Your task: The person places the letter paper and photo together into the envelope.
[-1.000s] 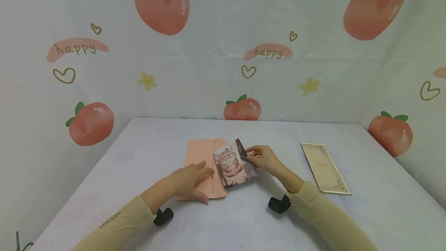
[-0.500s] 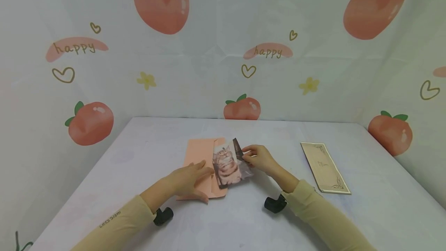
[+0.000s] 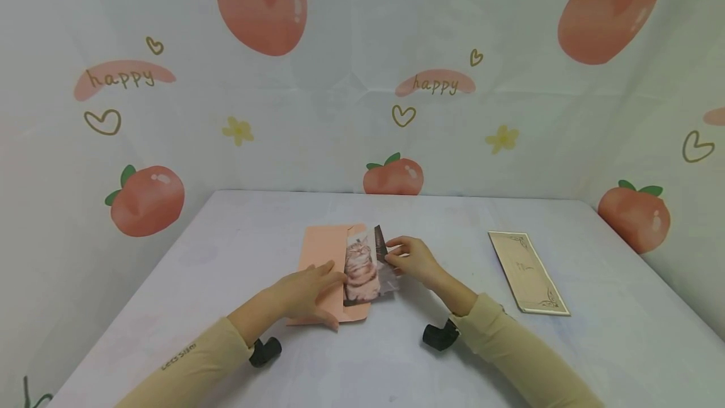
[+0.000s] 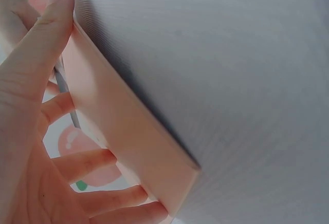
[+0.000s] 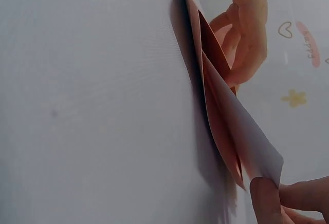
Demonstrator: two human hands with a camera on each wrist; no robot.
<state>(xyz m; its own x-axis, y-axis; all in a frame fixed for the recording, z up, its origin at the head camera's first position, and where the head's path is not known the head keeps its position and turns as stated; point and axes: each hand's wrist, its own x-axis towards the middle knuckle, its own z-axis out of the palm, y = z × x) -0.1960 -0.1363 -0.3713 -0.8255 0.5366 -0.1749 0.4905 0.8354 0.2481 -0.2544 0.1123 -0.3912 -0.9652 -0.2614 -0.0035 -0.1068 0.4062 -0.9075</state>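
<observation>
A peach envelope (image 3: 320, 241) lies on the table with its mouth toward the right. My left hand (image 3: 308, 291) rests on it with spread fingers, the thumb at its near edge. In the right wrist view a left fingertip sits at the gaping envelope mouth (image 5: 207, 34). My right hand (image 3: 413, 260) pinches the right edge of a small stack of picture cards (image 3: 360, 269). The top card shows a striped cat; a dark card and a greyish one stick out behind it. The stack's left edge goes in at the envelope's mouth, and that part is hidden.
A long beige card with a gold border and corner ornaments (image 3: 527, 272) lies on the right side of the table (image 3: 396, 364). Black wrist cameras hang under both wrists. A white curtain with fruit prints (image 3: 351, 131) stands behind the table.
My right hand has moved left with the cards, which have turned more upright and now overlap the envelope's mouth. My left hand and the envelope have stayed nearly still.
</observation>
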